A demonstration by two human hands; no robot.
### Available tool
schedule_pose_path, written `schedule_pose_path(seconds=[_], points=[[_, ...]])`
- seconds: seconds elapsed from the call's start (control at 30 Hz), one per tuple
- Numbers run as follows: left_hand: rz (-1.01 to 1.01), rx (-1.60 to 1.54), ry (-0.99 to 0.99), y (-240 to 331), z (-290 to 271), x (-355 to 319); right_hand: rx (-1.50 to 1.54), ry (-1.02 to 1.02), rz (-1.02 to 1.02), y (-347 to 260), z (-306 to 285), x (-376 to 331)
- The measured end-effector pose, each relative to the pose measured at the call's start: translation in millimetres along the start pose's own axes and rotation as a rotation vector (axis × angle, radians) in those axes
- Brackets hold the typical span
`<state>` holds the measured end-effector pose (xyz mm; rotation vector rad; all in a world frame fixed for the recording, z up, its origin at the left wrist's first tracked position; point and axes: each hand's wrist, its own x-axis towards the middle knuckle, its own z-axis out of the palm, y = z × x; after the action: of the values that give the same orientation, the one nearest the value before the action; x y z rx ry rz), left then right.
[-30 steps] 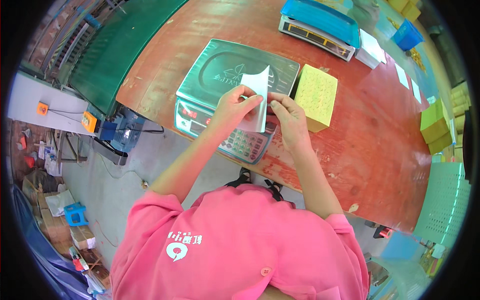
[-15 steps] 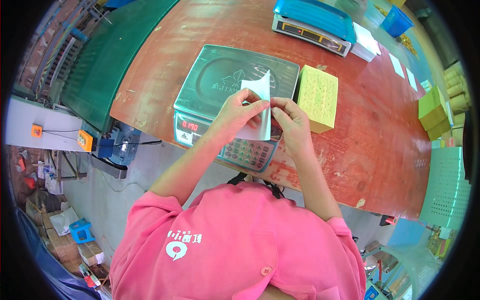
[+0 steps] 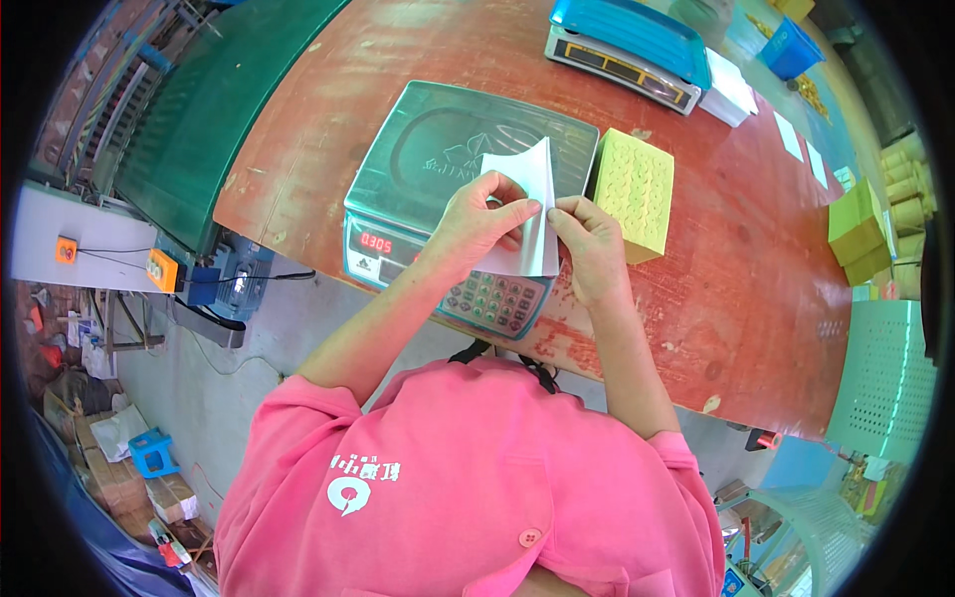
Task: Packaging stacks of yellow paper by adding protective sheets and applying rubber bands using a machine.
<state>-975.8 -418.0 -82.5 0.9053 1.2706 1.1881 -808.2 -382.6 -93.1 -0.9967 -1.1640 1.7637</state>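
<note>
A few white paper sheets [image 3: 535, 171] stand bent and partly upright over the steel platform of a digital scale [image 3: 418, 129]. My left hand [image 3: 485, 221] is closed on their left part, thumb toward the right edge. At that right edge, my right hand [image 3: 592, 239] pinches a sheet between thumb and fingers. The sheets are slightly parted there; their exact number is hard to make out. Part of the paper is hidden behind my left fingers. Just right of the scale sits a block of yellow patterned paper [image 3: 635, 189], touched by neither hand.
The scale stands on a worn red table [image 3: 716, 289]. Farther back are a second scale with a blue tray [image 3: 632, 40] and a white paper stack [image 3: 728, 90]. More yellow blocks [image 3: 859, 234] lie at the far right. A green surface [image 3: 219, 109] adjoins on the left.
My right hand and the paper's right edge have shifted slightly right, and the sheets now show a gap between them. The red digits on the scale's display have changed.
</note>
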Motion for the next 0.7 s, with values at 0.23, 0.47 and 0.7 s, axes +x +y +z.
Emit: schedule_pose_path(seconds=[0.23,0.47,0.7], points=[[-0.003,0.020,-0.006,2.1,1.9,-0.8,0.010,0.015,-0.051,-1.0,4.0,-0.2],[-0.004,0.003,-0.006,0.1,1.6,0.1,-0.017,0.015,-0.055,-1.1,1.7,1.0],[-0.005,-0.027,0.007,2.3,2.1,-0.3,0.075,-0.014,-0.016,2.6,-2.5,1.8]])
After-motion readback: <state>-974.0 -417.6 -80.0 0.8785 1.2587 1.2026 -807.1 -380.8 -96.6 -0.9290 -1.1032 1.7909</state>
